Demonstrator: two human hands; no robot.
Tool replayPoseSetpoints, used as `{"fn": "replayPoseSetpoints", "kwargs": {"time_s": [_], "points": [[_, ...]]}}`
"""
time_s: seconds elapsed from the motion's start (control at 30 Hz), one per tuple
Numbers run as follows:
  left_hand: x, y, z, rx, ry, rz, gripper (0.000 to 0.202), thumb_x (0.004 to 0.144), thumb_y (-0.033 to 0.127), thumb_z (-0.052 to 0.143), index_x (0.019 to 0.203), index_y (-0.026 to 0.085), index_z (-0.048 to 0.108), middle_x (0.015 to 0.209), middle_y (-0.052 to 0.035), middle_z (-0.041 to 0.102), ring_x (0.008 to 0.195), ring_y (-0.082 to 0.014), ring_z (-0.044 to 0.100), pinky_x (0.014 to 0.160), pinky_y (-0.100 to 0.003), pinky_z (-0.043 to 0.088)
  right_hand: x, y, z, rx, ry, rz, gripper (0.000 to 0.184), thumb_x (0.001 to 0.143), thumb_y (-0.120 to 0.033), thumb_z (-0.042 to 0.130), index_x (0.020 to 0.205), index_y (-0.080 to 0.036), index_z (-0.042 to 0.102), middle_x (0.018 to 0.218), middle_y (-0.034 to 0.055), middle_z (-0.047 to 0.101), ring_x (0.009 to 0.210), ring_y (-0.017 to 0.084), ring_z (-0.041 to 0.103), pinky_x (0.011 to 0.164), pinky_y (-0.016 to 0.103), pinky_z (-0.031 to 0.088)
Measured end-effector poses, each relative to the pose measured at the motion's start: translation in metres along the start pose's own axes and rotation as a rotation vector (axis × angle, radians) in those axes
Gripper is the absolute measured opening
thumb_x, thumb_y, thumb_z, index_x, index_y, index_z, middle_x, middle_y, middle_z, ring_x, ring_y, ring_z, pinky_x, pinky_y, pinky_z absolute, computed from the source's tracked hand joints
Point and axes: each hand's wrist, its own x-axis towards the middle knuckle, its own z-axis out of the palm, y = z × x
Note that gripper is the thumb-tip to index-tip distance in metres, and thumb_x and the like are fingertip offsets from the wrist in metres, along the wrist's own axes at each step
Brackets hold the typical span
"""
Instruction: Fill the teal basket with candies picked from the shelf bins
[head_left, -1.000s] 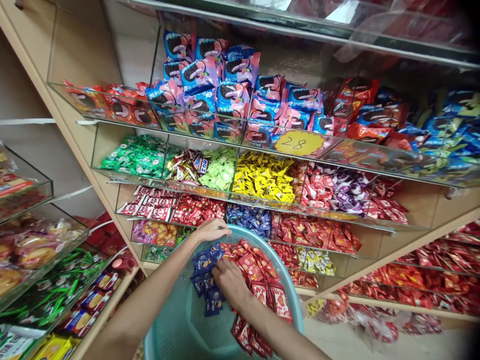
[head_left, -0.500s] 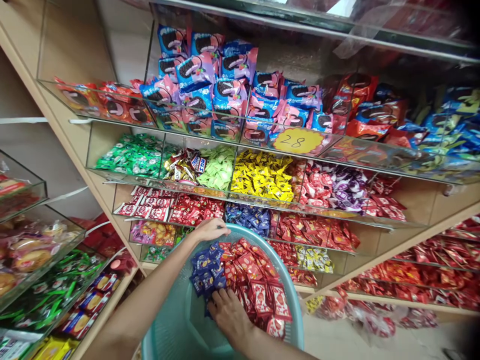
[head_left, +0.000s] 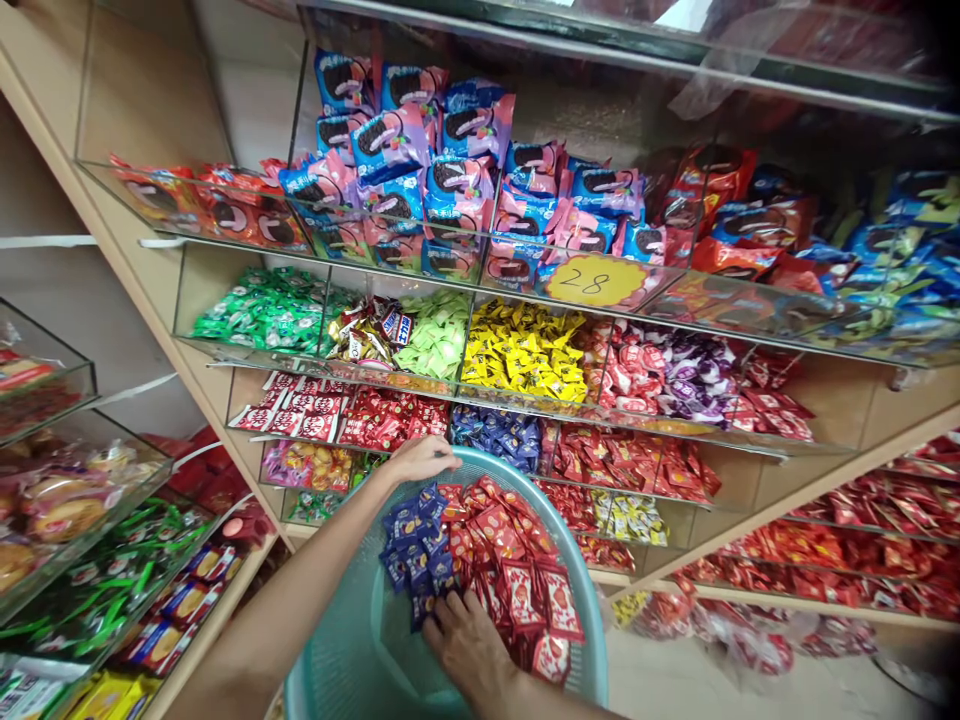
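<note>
My left hand [head_left: 421,459] grips the far rim of a pale teal plastic basket [head_left: 360,640], fingers curled over the edge. Inside the basket lie several small blue packets [head_left: 416,545] on the left and several red packets [head_left: 517,575] on the right. My right hand [head_left: 469,640] rests palm down in the basket at the near edge of the blue packets, fingers bent onto them; whether it holds any is hidden.
Sloped clear-fronted shelf bins hold sweets: cookie packs [head_left: 435,170] on top with a yellow "28" tag [head_left: 592,282], then green [head_left: 262,312], yellow [head_left: 525,352] and red-purple candies [head_left: 675,385], blue packets [head_left: 499,432] just behind the basket. More bins stand at left [head_left: 67,500].
My right hand has slid back toward me over the blue packets, from the middle of the pile to its near edge. My left hand has stayed on the rim.
</note>
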Motion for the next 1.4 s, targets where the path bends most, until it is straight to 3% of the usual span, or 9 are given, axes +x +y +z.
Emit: {"fn": "replayPoseSetpoints", "kwargs": {"time_s": [0.3, 0.47, 0.67, 0.8, 0.97, 1.07, 1.17, 1.27, 1.4], "points": [[-0.001, 0.003, -0.001, -0.011, 0.01, -0.003, 0.038, 0.073, 0.056, 0.046, 0.068, 0.026, 0.068, 0.087, 0.0056, 0.063, 0.074, -0.0127, 0.055, 0.068, -0.019, 0.037, -0.005, 0.001, -0.004, -0.018, -0.035, -0.072, 0.015, 0.083, -0.019, 0.046, 0.09, -0.016, 0.06, 0.089, 0.0088, 0.061, 0.087, 0.02, 0.051, 0.076, 0.037, 0.042], [-0.001, 0.002, -0.001, -0.012, 0.012, 0.003, 0.038, 0.073, 0.055, 0.045, 0.069, 0.026, 0.068, 0.085, 0.0052, 0.062, 0.074, -0.0129, 0.055, 0.067, -0.019, 0.037, -0.002, 0.018, -0.04, 0.055, -0.062, -0.123, 0.015, 0.077, -0.016, 0.053, 0.09, -0.016, 0.059, 0.086, 0.0081, 0.061, 0.088, 0.021, 0.052, 0.078, 0.035, 0.04], [-0.002, 0.0, 0.001, -0.009, 0.028, 0.022, 0.037, 0.074, 0.054, 0.046, 0.069, 0.025, 0.068, 0.084, 0.0048, 0.063, 0.073, -0.0128, 0.055, 0.067, -0.019, 0.037, 0.041, 0.036, -0.073, 0.118, -0.035, -0.091, 0.028, 0.072, -0.029, 0.062, 0.095, -0.016, 0.055, 0.092, 0.0071, 0.06, 0.09, 0.021, 0.053, 0.08, 0.034, 0.04], [-0.002, 0.001, 0.002, -0.029, 0.034, -0.009, 0.036, 0.072, 0.055, 0.047, 0.067, 0.025, 0.068, 0.084, 0.0049, 0.063, 0.075, -0.013, 0.055, 0.069, -0.018, 0.038, 0.058, 0.034, -0.063, 0.1, 0.059, -0.012, 0.027, 0.074, -0.028, 0.06, 0.098, -0.018, 0.052, 0.096, 0.0069, 0.057, 0.089, 0.021, 0.053, 0.079, 0.035, 0.04], [-0.001, 0.001, 0.001, -0.034, 0.027, -0.024, 0.037, 0.071, 0.056, 0.047, 0.067, 0.026, 0.067, 0.085, 0.0055, 0.063, 0.075, -0.013, 0.055, 0.067, -0.018, 0.038, 0.051, 0.031, -0.045, 0.072, 0.185, 0.037, 0.025, 0.079, -0.024, 0.054, 0.103, -0.02, 0.048, 0.1, 0.0062, 0.051, 0.093, 0.02, 0.049, 0.079, 0.035, 0.04], [-0.001, 0.001, 0.001, -0.008, 0.037, -0.004, 0.037, 0.072, 0.056, 0.046, 0.066, 0.025, 0.067, 0.084, 0.0054, 0.062, 0.073, -0.0123, 0.055, 0.064, -0.018, 0.037, 0.045, 0.03, -0.038, 0.03, 0.188, -0.019, 0.014, 0.084, -0.015, 0.044, 0.096, -0.02, 0.05, 0.099, 0.0059, 0.05, 0.091, 0.019, 0.048, 0.078, 0.034, 0.04], [-0.002, 0.002, 0.001, 0.004, 0.042, 0.008, 0.038, 0.073, 0.055, 0.046, 0.066, 0.025, 0.066, 0.082, 0.0052, 0.061, 0.071, -0.012, 0.055, 0.063, -0.018, 0.036, 0.041, 0.026, -0.033, 0.01, 0.188, -0.068, 0.01, 0.084, -0.017, 0.045, 0.092, -0.018, 0.051, 0.098, 0.0056, 0.051, 0.09, 0.019, 0.048, 0.08, 0.036, 0.04], [-0.003, 0.004, -0.001, -0.005, 0.032, 0.003, 0.038, 0.073, 0.055, 0.046, 0.065, 0.024, 0.066, 0.081, 0.0047, 0.062, 0.072, -0.0124, 0.055, 0.063, -0.019, 0.036, 0.039, 0.023, -0.03, 0.013, 0.194, -0.066, 0.014, 0.082, -0.023, 0.05, 0.095, -0.018, 0.051, 0.098, 0.006, 0.051, 0.09, 0.02, 0.047, 0.082, 0.038, 0.039], [-0.004, 0.006, -0.003, 0.005, 0.033, 0.006, 0.037, 0.074, 0.054, 0.046, 0.065, 0.024, 0.066, 0.082, 0.0043, 0.063, 0.072, -0.013, 0.055, 0.062, -0.019, 0.036, 0.042, 0.022, -0.026, -0.009, 0.184, -0.056, 0.018, 0.082, -0.016, 0.047, 0.1, -0.018, 0.05, 0.1, 0.0071, 0.052, 0.089, 0.02, 0.047, 0.081, 0.038, 0.038]]}}
